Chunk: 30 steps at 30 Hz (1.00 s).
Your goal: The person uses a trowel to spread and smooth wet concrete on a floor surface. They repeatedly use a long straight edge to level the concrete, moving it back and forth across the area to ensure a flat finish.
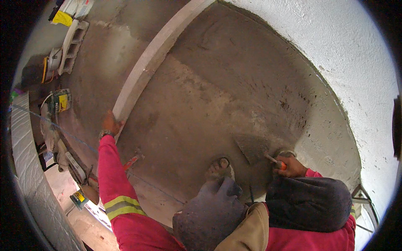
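My left hand is closed around the near end of a long pale straightedge board, which runs away from me across the grey floor toward the white wall. At the lower right, my right hand grips a trowel by its orange end. The trowel's dark, mortar-smeared blade lies at the floor surface, ahead of my feet. Below my left hand, a small red-handled tool rests on the floor beside my forearm; its other end is caked and hard to make out.
A rough white wall curves along the right. Over on the left are a hollow concrete block, a mortar-stained bucket and another bucket. A thin blue line crosses low near my left arm. My sandalled foot stands on the floor.
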{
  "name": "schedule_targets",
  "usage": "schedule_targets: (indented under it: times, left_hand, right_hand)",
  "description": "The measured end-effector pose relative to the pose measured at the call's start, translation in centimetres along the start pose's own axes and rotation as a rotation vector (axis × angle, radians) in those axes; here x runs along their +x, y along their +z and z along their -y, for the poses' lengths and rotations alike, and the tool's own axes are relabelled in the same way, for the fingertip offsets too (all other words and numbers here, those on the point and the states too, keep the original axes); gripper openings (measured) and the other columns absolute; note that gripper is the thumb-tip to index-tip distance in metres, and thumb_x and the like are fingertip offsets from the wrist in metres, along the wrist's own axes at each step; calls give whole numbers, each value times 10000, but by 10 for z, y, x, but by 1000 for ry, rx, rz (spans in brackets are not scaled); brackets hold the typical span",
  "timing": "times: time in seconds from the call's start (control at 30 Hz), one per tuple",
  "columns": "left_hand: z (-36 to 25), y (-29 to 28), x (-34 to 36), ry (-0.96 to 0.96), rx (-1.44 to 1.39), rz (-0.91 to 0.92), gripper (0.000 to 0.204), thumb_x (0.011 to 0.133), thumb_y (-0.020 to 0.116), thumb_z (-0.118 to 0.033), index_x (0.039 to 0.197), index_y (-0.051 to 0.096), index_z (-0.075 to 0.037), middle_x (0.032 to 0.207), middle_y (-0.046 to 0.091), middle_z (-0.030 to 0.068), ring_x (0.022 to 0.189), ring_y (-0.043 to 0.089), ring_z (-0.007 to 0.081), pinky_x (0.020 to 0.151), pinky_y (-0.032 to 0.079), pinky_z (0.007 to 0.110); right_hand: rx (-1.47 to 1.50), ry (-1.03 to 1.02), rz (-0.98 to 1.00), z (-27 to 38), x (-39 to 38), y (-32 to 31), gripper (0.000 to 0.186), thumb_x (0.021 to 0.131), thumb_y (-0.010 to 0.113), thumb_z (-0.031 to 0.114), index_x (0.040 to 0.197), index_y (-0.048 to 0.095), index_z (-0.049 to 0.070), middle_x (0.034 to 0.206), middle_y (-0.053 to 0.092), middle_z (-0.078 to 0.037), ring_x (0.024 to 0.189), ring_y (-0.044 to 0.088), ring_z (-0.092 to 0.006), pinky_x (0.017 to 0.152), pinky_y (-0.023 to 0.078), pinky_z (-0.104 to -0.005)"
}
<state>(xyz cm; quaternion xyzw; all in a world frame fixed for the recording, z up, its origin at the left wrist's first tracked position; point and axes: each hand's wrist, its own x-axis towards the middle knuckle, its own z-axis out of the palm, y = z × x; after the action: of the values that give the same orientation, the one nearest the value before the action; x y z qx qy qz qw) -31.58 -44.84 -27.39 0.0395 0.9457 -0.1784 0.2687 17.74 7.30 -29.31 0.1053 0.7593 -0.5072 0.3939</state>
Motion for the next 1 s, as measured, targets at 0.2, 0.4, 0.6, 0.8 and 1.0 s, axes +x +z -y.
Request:
schedule_targets:
  times: [0.2, 0.4, 0.6, 0.8, 1.0]
  left_hand:
    - [13, 13, -5, 130, -94, -94, 907, 693, 749, -312, 1338, 241, 72, 1244, 458, 276, 1154, 460, 385, 958, 388, 403]
    - [6, 19, -15, 174, 44, -116, 862, 725, 716, -329, 1334, 258, 75, 1277, 427, 278, 1182, 438, 380, 970, 381, 394]
    - [33, 44, -1, 235, 18, -205, 845, 724, 714, -318, 1339, 265, 51, 1327, 384, 264, 1212, 412, 371, 995, 359, 397]
    - [-5, 20, -33, 171, -80, -53, 864, 717, 725, -288, 1358, 239, 27, 1316, 398, 257, 1192, 429, 380, 987, 367, 399]
    - [-17, 22, -49, 183, -7, -79, 824, 674, 764, -240, 1297, 301, 34, 1234, 466, 261, 1136, 466, 398, 938, 404, 412]
  right_hand:
    - [1, -62, -50, -7, 0, 5, 415, 749, 643, 287, 1103, 537, 99, 848, 618, -200, 772, 593, -400, 701, 462, -463]
    - [-3, 0, -16, -1, -4, 0, 398, 748, 647, 304, 1064, 541, 86, 855, 615, -200, 796, 589, -400, 714, 457, -468]
    - [35, -46, -26, -2, -2, 3, 395, 752, 642, 317, 1051, 546, 78, 855, 618, -198, 797, 587, -406, 718, 457, -478]
    - [-15, -75, -35, 4, -4, -2, 427, 748, 643, 312, 1092, 543, 80, 867, 619, -196, 827, 588, -404, 729, 454, -468]
    - [-9, -76, -11, 1, -5, -1, 433, 750, 631, 304, 1108, 530, 83, 878, 618, -192, 838, 581, -394, 725, 446, -464]
